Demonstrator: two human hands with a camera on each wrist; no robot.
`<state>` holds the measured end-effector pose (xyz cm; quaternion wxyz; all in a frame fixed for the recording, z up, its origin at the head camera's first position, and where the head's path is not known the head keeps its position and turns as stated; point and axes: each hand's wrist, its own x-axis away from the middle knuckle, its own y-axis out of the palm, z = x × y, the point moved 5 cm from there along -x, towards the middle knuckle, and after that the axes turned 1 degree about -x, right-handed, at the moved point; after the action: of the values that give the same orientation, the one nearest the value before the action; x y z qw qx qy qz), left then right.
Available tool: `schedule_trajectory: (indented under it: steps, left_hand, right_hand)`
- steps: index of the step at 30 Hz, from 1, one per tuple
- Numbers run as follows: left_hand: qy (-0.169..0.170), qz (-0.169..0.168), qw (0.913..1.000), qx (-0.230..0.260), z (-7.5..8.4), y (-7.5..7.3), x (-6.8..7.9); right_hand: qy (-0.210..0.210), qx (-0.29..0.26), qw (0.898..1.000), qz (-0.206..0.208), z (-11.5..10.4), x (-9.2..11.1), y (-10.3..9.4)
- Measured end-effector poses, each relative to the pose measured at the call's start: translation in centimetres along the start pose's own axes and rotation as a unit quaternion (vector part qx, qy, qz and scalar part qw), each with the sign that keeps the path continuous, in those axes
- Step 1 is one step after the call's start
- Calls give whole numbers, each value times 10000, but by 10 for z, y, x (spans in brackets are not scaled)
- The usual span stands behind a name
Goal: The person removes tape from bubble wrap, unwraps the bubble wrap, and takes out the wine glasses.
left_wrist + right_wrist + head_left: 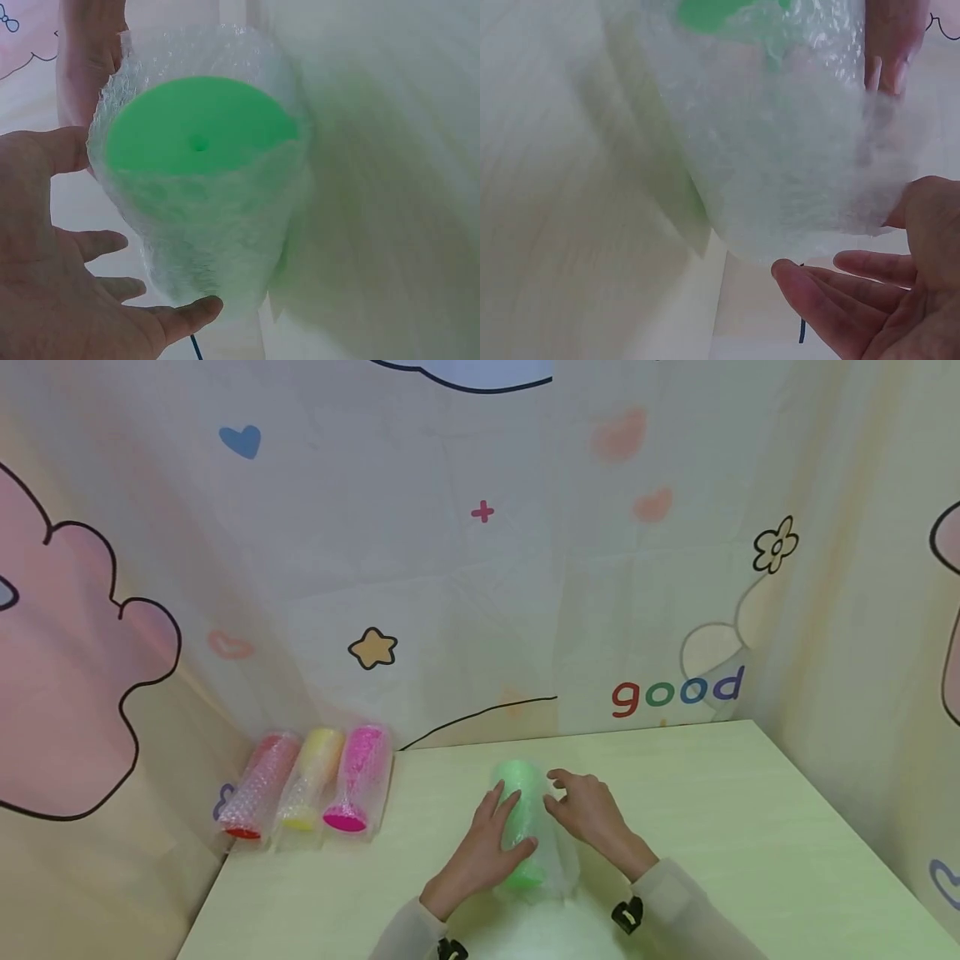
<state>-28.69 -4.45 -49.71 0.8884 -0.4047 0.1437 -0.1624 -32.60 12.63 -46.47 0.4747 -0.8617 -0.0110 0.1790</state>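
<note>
A green cylinder (519, 777) lies on the table inside clear bubble wrap (562, 860). Its flat round end (202, 127), with a small hole in the middle, shows through the wrap in the left wrist view. My left hand (487, 843) rests on the cylinder's left side with fingers spread, the thumb touching the wrap. On the other side my right hand (592, 814) is at the wrap's edge, its thumb against the plastic and its fingers apart. Wrap partly hides the green surface in the right wrist view.
Three more bubble-wrapped cylinders lie side by side at the table's back left: a red one (266, 777), a yellow one (315, 777) and a pink one (360, 781). A printed curtain (450, 568) hangs behind the pale table (750, 843).
</note>
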Motion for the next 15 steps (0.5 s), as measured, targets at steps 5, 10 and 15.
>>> schedule_trajectory:
  steps: [5, 10, 15]
  left_hand:
    - [112, -104, 9998, -124, 2, -2, -10]
    - [89, -193, 9996, -166, 0, 1, -16]
    - [118, -233, 9996, -146, -3, 6, -18]
  right_hand:
    - [59, 6, 9998, -194, 0, -12, 0]
    - [135, -74, 9991, -386, 2, -23, 1]
    - [52, -269, 9983, -507, 5, -31, 2]
